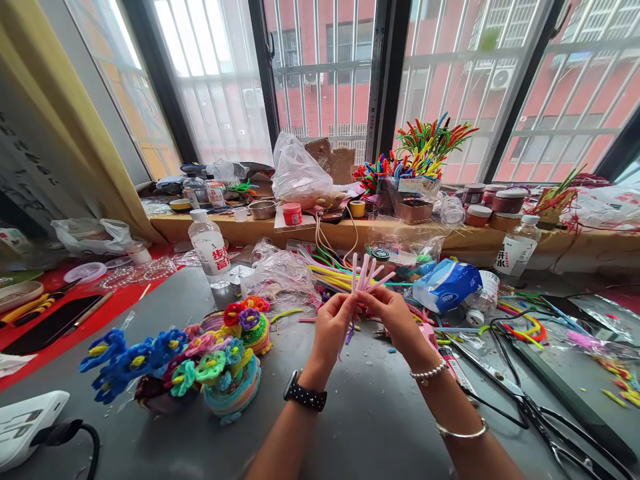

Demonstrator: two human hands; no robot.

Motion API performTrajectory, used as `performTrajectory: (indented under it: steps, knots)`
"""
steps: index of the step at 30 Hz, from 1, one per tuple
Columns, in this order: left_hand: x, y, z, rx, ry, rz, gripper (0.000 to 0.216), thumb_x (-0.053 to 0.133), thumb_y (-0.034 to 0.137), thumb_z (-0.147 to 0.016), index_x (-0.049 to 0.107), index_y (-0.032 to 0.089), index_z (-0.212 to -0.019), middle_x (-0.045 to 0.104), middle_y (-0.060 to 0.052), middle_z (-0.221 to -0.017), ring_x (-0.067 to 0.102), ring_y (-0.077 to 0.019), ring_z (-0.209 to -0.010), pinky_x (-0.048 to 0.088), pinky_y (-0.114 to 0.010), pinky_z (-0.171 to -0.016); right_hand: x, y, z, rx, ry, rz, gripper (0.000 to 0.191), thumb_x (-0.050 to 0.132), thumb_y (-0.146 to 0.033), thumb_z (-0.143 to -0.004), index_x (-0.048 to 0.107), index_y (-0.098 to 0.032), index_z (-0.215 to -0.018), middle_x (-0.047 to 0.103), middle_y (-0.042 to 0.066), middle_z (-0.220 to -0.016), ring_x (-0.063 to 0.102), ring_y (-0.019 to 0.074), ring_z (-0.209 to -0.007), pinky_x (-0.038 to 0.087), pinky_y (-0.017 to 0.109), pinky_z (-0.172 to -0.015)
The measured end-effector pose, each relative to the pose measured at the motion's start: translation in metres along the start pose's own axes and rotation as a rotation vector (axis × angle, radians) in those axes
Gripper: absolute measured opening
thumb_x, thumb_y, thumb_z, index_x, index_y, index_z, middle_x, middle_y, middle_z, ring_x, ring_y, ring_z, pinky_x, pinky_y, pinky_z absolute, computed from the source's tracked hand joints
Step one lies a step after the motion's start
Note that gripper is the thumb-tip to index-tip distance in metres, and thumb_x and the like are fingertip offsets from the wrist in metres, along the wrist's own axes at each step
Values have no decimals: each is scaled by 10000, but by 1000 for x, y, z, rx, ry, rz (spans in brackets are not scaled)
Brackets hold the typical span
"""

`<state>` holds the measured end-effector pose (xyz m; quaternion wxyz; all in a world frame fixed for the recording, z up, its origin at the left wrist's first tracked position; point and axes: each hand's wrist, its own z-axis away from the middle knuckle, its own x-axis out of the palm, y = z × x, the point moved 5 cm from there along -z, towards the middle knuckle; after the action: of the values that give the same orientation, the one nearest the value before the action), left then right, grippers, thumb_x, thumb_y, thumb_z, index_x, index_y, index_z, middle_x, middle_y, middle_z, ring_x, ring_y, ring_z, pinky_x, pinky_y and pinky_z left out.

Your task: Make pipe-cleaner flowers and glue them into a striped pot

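Observation:
Above the middle of the grey table, my left hand (336, 325) is closed around the lower part of a bunch of pale pink pipe cleaners (367, 272). The stems fan out upward, and some purple ends hang below the fingers. From the other side, my right hand (393, 315) pinches the same bunch near its middle, its fingertips almost meeting the left ones. To the left of my hands stand small pots of fuzzy pipe-cleaner flowers, among them blue flowers (137, 360) and a green flower (211, 367). Behind the bunch lie loose yellow pipe cleaners (335, 275).
Large black scissors (520, 393) and a black cable lie at the right. A water bottle (207, 250) stands at the back left, another bottle (517, 250) at the back right. A blue tissue pack (447, 285) sits behind my right hand. A white power adapter (30, 423) is front left.

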<state>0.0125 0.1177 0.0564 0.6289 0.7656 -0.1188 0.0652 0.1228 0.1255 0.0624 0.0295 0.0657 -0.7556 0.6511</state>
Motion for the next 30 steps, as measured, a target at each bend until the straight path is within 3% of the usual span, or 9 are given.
performTrajectory:
  steps: [3,10,20,26,30]
  knots:
    - [-2,-3,-1,5,8,-5,212,619,354,-665,611,142,-667,566,15,-600,475,-80,-554,372,-201,-557,-1,1,0,-4,66,-12,284,691,-401,-568,610,-138,-637,589,-1,-604,499,114,-573,380,252,-573]
    - [-2,-11,-1,-96,39,132,211,642,342,-642,599,138,-674,560,23,-597,476,-67,-552,377,-192,-567,0,-2,-1,-76,73,32,282,677,-411,-583,613,-138,-609,583,5,-589,492,121,-560,386,259,-555]
    - [1,-13,1,-136,-55,223,218,636,348,-651,591,137,-688,544,31,-571,467,-55,-515,377,-175,-532,3,-4,-1,-181,58,107,248,660,-389,-607,606,-148,-593,570,9,-598,497,135,-601,403,265,-584]
    - [2,-13,2,-181,-78,243,226,652,350,-631,588,142,-689,537,38,-563,459,-47,-509,369,-164,-526,3,-5,-1,-138,18,77,263,642,-403,-617,615,-143,-647,597,25,-646,513,145,-638,412,275,-619]
    - [2,-14,0,-205,-105,145,252,667,372,-608,590,134,-643,548,30,-565,461,-52,-522,374,-172,-543,-3,-5,0,-107,11,47,264,632,-408,-635,601,-146,-653,538,-22,-554,461,96,-532,370,229,-532]
